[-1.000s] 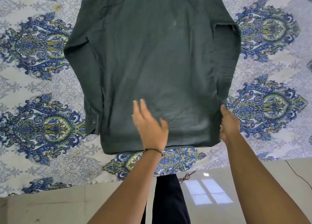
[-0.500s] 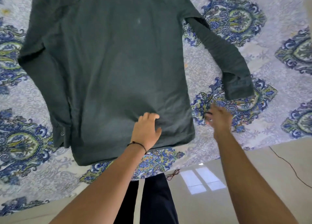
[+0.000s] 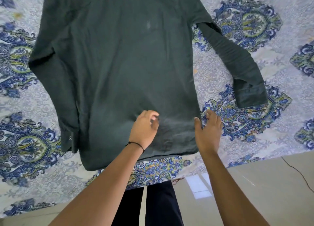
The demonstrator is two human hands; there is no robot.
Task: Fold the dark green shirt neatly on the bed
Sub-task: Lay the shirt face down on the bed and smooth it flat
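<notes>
The dark green shirt (image 3: 119, 69) lies back side up on the patterned bedsheet (image 3: 254, 127). Its left sleeve is folded down along the body, cuff (image 3: 70, 140) near the hem. The right sleeve (image 3: 237, 62) stretches out diagonally to the right on the sheet. My left hand (image 3: 144, 128) sits on the lower back panel with curled fingers, and the fabric puckers toward them as if pinched. My right hand (image 3: 209, 132) is spread flat at the shirt's lower right edge, its thumb touching that edge and its fingers on the sheet.
The bed's near edge runs across the bottom of the view. Below it is a glossy tiled floor (image 3: 263, 191) with a thin dark cable (image 3: 299, 173). My dark trousers (image 3: 158, 207) stand against the bed edge.
The right sleeve, earlier folded along the body, now lies out to the right. My left hand went from flat to curled on the fabric. My right hand came back to the shirt's right edge.
</notes>
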